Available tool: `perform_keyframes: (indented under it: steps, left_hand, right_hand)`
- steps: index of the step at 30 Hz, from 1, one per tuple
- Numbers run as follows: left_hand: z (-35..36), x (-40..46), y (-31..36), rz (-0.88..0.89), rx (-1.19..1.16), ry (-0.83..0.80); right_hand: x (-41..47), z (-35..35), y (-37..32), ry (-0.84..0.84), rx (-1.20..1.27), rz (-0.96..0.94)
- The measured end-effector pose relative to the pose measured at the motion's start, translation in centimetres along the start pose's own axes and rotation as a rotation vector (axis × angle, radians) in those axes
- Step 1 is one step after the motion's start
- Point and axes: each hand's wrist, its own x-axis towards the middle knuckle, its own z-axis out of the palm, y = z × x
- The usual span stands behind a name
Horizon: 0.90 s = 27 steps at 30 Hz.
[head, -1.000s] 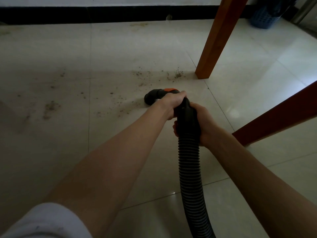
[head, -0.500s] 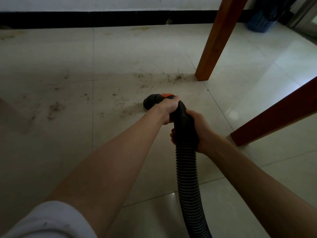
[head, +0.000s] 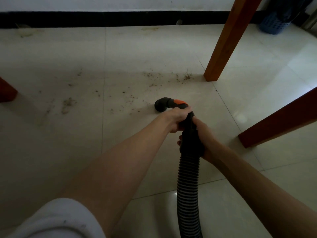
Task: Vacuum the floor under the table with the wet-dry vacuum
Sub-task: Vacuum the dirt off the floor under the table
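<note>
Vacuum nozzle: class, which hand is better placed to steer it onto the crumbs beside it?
Probably the left hand: it grips nearest the nozzle, on the side facing the crumbs. The right hand holds farther back near the hose.

The ribbed hose (head: 188, 182) runs off the bottom edge; the vacuum's body lies out of view. The left hand (head: 178, 118) and right hand (head: 204, 134) cover the handle section, and the nozzle (head: 161, 104) mouth faces the floor, unseen. Three wooden table legs are cut off: one (head: 228, 42) by the top edge, one (head: 283, 115) by the right edge, one (head: 6, 92) by the left. The blue basket (head: 272, 23) is partly cropped, its contents too dark to tell. The specks of dirt (head: 186, 76) are too small to identify.
</note>
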Motion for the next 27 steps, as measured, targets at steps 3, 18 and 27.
perform_keyframes:
  steps: [3, 18, 27]
  left_hand:
    - [0.1, 0.6, -0.4, 0.061, -0.017, 0.072]
    - [-2.0, 2.0, -0.4, 0.035, -0.036, 0.144]
    - [-2.6, 2.2, 0.2, 0.021, -0.049, 0.143]
  right_hand:
    - [0.0, -0.1, -0.3, -0.004, 0.004, 0.002]
    - [0.5, 1.5, -0.6, -0.005, 0.003, 0.042]
    - [1.6, 2.3, -0.6, 0.042, -0.018, 0.012]
